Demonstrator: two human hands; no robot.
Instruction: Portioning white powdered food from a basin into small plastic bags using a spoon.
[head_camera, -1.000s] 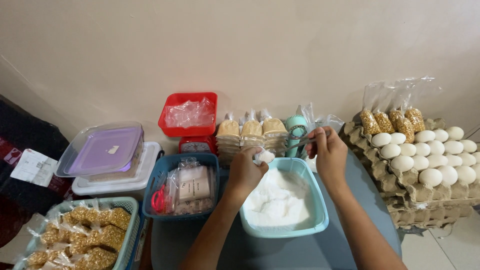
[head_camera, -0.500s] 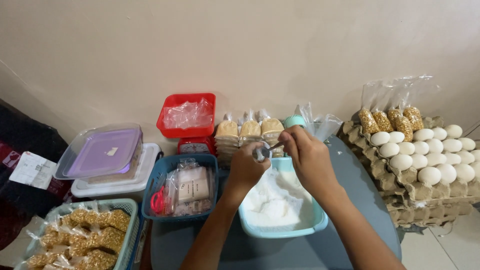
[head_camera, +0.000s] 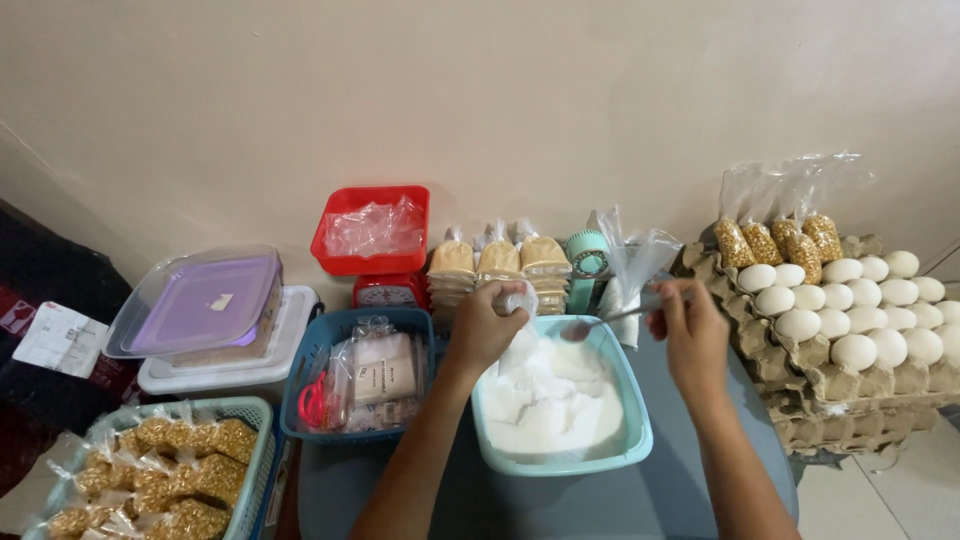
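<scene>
Pale-blue plastic tub (head_camera: 640, 440) of white powder (head_camera: 555, 400): above it, left hand (head_camera: 487, 325) pinches a small clear plastic bag (head_camera: 520, 300) between curled fingers. Right hand (head_camera: 690, 330), fingers closed on the handle, holds a metal spoon (head_camera: 600, 322), bowl just beside the bag. Egg trays (head_camera: 850, 370) right.

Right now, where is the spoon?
In the head view, the spoon is in the right hand, held over the far edge of the light blue tub of white powder, just right of the left hand.
</scene>
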